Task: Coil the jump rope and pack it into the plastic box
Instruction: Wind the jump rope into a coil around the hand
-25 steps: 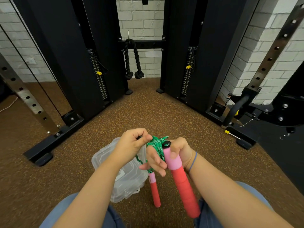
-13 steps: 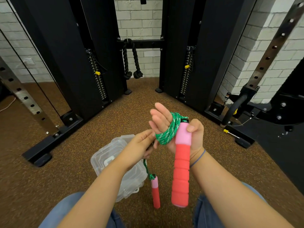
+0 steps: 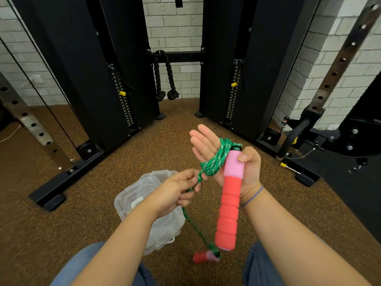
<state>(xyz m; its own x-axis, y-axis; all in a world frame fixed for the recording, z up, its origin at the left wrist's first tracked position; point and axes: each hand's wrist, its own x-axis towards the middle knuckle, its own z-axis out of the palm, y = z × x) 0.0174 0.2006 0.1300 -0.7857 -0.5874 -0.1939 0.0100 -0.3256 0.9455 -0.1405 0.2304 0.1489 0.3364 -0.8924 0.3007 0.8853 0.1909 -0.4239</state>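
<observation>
The clear plastic box (image 3: 150,211) stands lid-on on the speckled gym floor (image 3: 82,203), below the left forearm. The left hand (image 3: 175,190) pinches the green rope (image 3: 214,162) just under the coil — likely to keep tension on the free tail, from which the second handle (image 3: 206,256) dangles. The right hand (image 3: 224,159), fingers extended, serves as the winding form; its thumb clamps the red-and-pink handle (image 3: 229,203) against the palm, anchoring the coil.

Two hands (image 3: 224,159), one green rope (image 3: 214,159), two red-pink handles (image 3: 229,205), one plastic box (image 3: 132,201)
</observation>
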